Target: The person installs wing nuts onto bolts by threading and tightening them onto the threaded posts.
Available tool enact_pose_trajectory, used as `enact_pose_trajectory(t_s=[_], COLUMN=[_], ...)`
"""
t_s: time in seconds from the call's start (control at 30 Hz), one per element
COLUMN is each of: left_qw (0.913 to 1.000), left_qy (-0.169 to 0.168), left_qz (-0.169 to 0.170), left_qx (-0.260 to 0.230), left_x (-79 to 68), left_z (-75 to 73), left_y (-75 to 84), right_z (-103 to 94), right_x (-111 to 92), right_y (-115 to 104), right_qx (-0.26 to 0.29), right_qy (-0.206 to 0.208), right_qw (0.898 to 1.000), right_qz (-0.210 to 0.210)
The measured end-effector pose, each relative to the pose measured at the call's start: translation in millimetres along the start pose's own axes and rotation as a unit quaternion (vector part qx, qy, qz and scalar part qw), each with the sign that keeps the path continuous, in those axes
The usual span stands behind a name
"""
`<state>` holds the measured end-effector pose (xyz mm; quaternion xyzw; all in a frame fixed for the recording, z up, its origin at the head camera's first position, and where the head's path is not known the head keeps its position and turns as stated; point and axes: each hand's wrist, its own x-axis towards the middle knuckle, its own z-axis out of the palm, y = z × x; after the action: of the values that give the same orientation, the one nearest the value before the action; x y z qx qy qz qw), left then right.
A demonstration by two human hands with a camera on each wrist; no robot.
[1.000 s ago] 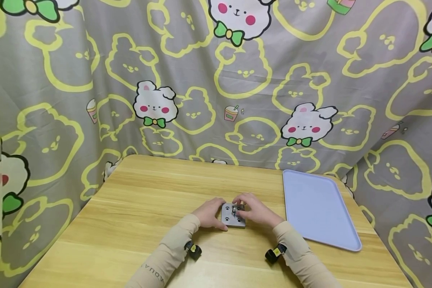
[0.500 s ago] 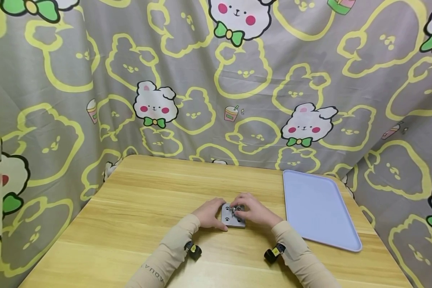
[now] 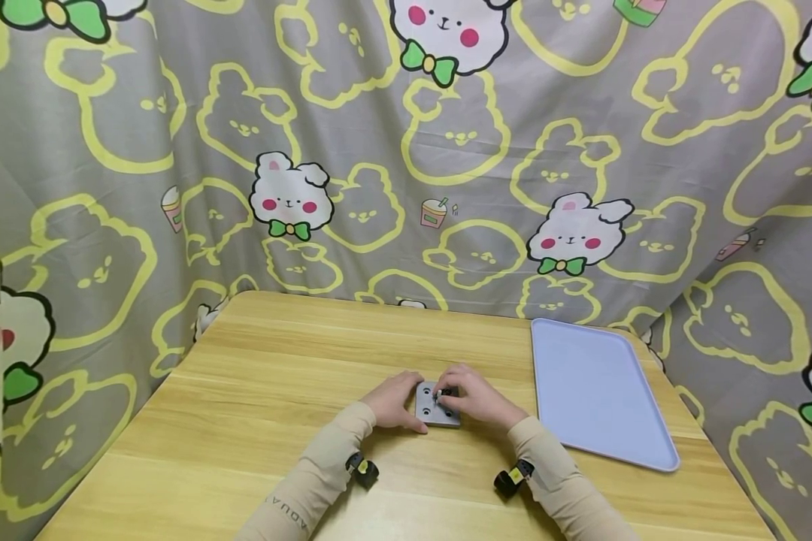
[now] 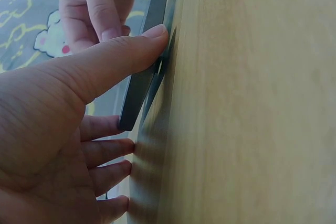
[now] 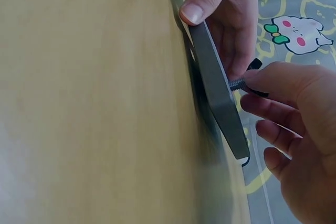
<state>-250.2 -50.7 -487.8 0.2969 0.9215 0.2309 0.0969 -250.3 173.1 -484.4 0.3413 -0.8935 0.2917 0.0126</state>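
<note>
A small grey metal plate [image 3: 438, 419] with round holes lies near the table's front middle. My left hand [image 3: 394, 402] grips its left side, the thumb [image 4: 142, 48] along the near edge and the fingers at the far side. From the plate's upper face stands a threaded screw [image 5: 237, 84] with a black, wing-like head. The thumb and forefinger of my right hand [image 3: 472, 396] pinch this screw, partly covering its head. In the right wrist view, the other fingers [image 5: 275, 135] are bent beside the plate, below the screw.
A pale lilac tray [image 3: 602, 391] lies on the wooden table [image 3: 298, 361] to the right. Grey curtain [image 3: 372, 135] with cartoon animals hangs close behind the table and on both sides. Each sleeve carries a black wrist camera.
The right hand's fingers and wrist have turned slightly at the screw, and its dark head shows at a different angle. The left hand and the plate keep their place.
</note>
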Motion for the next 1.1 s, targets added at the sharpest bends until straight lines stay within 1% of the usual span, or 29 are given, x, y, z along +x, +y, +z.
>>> enact_pose_trajectory(t_s=[0.3, 0.53, 0.63, 0.73, 0.83, 0.97, 1.1], left_qw=[1.0000, 1.0000, 1.0000, 1.0000, 1.0000, 0.9999, 0.9999], left_qy=[0.004, 0.007, 0.005, 0.006, 0.006, 0.009, 0.008], left_qz=[0.004, 0.005, 0.002, 0.001, 0.004, 0.007, 0.005], left_qx=[0.001, 0.001, -0.001, 0.002, 0.002, 0.001, -0.005], left_x=[0.6, 0.3, -0.4, -0.5, -0.6, -0.7, -1.0], left_z=[1.9, 2.0, 1.5, 1.7, 2.0, 1.9, 1.0], left_y=[-1.8, -0.9, -0.1, -0.4, -0.8, -0.6, 0.5], right_z=[7.2, 8.5, 9.5, 9.5, 7.1, 2.6, -2.7], right_x=[1, 3, 4, 4, 2, -1, -3], right_y=[-8, -13, -14, -13, -13, -9, -3], right_qx=[-0.023, -0.028, -0.032, -0.039, -0.035, -0.014, 0.008], right_qy=[0.044, 0.040, 0.040, 0.037, 0.029, 0.016, 0.017], right_qw=[0.998, 0.996, 0.995, 0.996, 0.997, 0.999, 0.999], right_qz=[0.030, 0.071, 0.080, 0.072, 0.059, 0.047, 0.031])
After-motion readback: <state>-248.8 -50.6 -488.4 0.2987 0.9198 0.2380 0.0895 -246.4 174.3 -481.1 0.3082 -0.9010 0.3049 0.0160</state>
